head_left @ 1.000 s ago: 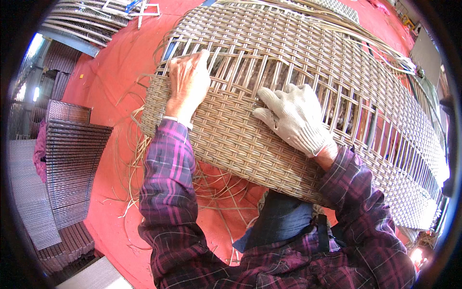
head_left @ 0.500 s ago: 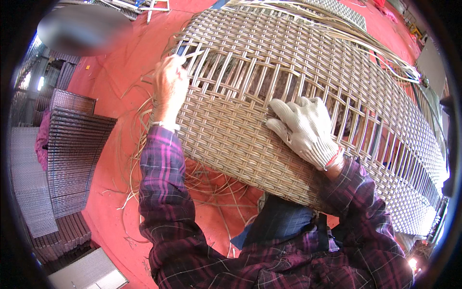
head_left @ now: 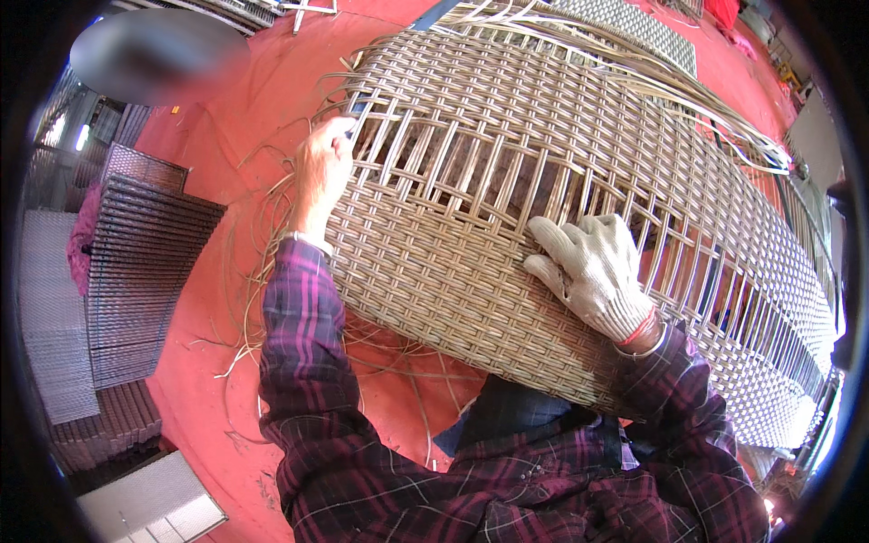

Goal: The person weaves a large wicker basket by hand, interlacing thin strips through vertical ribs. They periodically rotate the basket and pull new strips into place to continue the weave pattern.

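Note:
A large woven wicker panel [head_left: 453,253] in brown and tan lies in front of me, with an unfilled band of bare crosswise strands [head_left: 489,172] running along its middle. My left hand [head_left: 322,172], ungloved, is pinched closed on a wicker strand at the left end of this band; its fingertips partly hide the strand. My right hand [head_left: 593,271] wears a white knit glove and rests on the weave at the band's near edge. Its thumb and forefinger are apart with nothing seen between them, while the other fingers bend toward the gap.
Loose wicker strands [head_left: 244,339] trail over the red floor covering [head_left: 195,362] beside the panel's left edge. More long strands [head_left: 715,113] lie along its far side. Stacked woven panels [head_left: 149,262] stand at the left. A grey woven piece [head_left: 647,36] sits behind the panel.
My left hand has turned and drawn slightly down at the panel's edge; the strand end that stuck up from its fingers no longer shows. The right hand keeps its place on the weave.

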Available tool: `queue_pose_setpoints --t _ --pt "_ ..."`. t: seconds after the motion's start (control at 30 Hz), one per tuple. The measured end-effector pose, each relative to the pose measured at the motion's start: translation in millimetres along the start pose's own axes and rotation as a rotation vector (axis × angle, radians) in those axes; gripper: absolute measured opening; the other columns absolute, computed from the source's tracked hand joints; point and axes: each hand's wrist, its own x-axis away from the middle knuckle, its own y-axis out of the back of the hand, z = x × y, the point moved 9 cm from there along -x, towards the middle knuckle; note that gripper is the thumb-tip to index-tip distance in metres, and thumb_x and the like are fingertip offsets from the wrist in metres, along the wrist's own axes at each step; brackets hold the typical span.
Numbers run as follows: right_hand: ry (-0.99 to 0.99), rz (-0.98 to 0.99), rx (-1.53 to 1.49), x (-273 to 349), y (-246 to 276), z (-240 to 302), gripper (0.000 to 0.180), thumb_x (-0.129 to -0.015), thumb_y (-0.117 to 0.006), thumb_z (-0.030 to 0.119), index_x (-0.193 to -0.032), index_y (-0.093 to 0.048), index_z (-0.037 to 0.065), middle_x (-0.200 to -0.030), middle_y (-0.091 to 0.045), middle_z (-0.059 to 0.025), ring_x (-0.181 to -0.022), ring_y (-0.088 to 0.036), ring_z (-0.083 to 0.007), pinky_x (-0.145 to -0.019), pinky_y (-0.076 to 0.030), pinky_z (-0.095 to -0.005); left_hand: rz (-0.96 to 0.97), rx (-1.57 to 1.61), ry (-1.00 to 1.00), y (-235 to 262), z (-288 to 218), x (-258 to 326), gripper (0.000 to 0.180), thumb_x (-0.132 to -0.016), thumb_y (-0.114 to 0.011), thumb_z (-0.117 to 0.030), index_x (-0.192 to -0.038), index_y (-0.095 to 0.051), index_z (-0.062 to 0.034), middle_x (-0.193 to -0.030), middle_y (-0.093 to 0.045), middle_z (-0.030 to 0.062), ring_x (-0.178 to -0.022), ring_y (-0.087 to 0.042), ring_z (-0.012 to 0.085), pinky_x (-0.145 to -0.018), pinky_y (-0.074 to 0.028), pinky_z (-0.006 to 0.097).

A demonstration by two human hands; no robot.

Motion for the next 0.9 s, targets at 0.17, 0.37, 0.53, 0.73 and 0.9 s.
queue_pose_setpoints --t 0.17,0.37,0.53,0.73,0.9 --pt "-0.026 0.036 0.009 -4 -8 -5 0.032 -0.085 -0.066 0.030 -0.106 -0.061 0.006 -0.072 -0.061 -0.0095 -0.068 -0.057 -0.0291 -0.066 -0.042 -0.0412 0.164 0.200 0.042 -35 35 -46 0.013 -0.084 -0.058 -0.011 -0.083 -0.064 0.0003 -0.073 -0.064 0.0158 -0.064 -0.059 0.0257 -0.065 -0.047 0.034" --pt "0.013 -0.127 0.019 -2 5 -1 0.027 -0.086 -0.066 0.033 -0.094 -0.056 0.009 -0.061 -0.057 -0.0082 -0.063 -0.060 -0.0288 -0.058 -0.045 -0.0420 0.146 0.196 0.052 -32 28 -34 0.009 -0.086 -0.058 -0.006 -0.091 -0.063 -0.0003 -0.077 -0.060 0.0081 -0.073 -0.055 0.0111 -0.067 -0.046 0.028" --pt "-0.047 -0.246 -0.026 8 17 -5 0.045 -0.080 -0.073 0.024 -0.120 -0.061 0.007 -0.093 -0.065 -0.0083 -0.081 -0.059 -0.0288 -0.074 -0.046 -0.0417 -0.104 -0.118 -0.164 4 -35 -9 0.015 -0.082 -0.059 -0.004 -0.096 -0.064 -0.0019 -0.093 -0.064 0.0153 -0.090 -0.062 0.0348 -0.078 -0.050 0.044" --pt "-0.148 -0.200 -0.023 29 21 -17 0.051 -0.073 -0.077 0.024 -0.119 -0.060 0.010 -0.117 -0.060 -0.0071 -0.102 -0.057 -0.0304 -0.090 -0.044 -0.0440 0.128 -0.152 -0.369 -53 -109 2 0.009 -0.081 -0.064 -0.009 -0.089 -0.068 -0.0057 -0.086 -0.065 0.0122 -0.080 -0.064 0.0314 -0.071 -0.049 0.041" --pt "-0.282 -0.285 0.061 83 48 -48 0.046 -0.073 -0.076 0.028 -0.113 -0.061 0.008 -0.107 -0.060 -0.0090 -0.093 -0.059 -0.0306 -0.083 -0.047 -0.0436 0.101 -0.059 -0.279 -64 -93 -9 0.015 -0.087 -0.059 -0.010 -0.092 -0.070 -0.0021 -0.094 -0.069 0.0149 -0.081 -0.066 0.0315 -0.074 -0.051 0.037"
